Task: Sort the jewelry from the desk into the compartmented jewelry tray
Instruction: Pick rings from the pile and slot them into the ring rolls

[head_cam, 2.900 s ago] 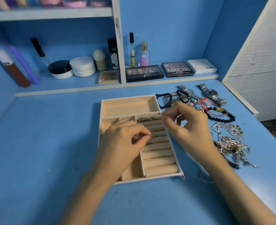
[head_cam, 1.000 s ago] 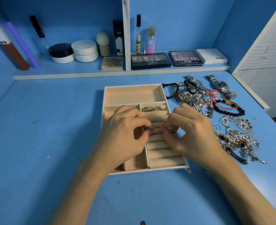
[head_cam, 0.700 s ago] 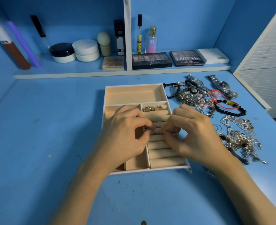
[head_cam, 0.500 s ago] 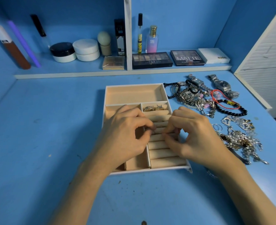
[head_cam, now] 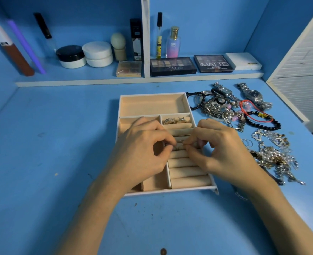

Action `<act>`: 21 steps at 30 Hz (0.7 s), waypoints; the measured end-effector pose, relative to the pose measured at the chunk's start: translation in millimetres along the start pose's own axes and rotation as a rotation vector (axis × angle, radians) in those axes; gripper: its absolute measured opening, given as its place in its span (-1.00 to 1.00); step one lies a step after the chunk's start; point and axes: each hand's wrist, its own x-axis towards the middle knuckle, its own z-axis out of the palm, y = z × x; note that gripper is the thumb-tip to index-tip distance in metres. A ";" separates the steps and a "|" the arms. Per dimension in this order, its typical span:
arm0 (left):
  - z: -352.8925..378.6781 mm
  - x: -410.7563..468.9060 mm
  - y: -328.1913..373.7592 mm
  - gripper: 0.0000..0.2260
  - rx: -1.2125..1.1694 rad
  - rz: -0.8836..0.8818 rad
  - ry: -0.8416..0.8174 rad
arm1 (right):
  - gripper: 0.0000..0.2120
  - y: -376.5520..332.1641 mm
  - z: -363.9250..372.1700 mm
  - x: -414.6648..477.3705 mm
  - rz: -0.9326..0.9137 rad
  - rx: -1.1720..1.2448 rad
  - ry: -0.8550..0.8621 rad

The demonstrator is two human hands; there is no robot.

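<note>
The desk (head_cam: 60,144) has the tray (head_cam: 153,94) at its middle and the heap (head_cam: 225,111) of jewelry just to the right, so each piece is a short reach away. The left hand (head_cam: 142,153) and right hand (head_cam: 220,150) meet over the padded rolls. Both pinch one small silvery ring (head_cam: 177,147), apparently to seat it in a slot below the filed rings (head_cam: 174,120).

**Operator's body, head view**

Bare left hand (head_cam: 141,155) and bare right hand (head_cam: 222,151), knuckles and tendons showing on the backs. Bare left forearm (head_cam: 89,218) and bare right forearm (head_cam: 273,208) are uncovered down to the lower frame edge.
</note>
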 end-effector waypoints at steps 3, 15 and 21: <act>0.0 -0.3 0.0 -0.88 0.000 -0.008 -0.010 | -0.94 -0.1 -0.4 0.0 -0.008 -0.001 0.000; -0.1 -0.2 -0.8 -0.89 0.002 -0.004 -0.008 | -0.89 -1.5 -2.2 0.0 -0.009 -0.005 -0.012; 0.6 0.5 -0.8 -0.87 0.006 -0.002 -0.003 | -0.89 -0.8 -1.0 0.1 -0.002 -0.004 -0.006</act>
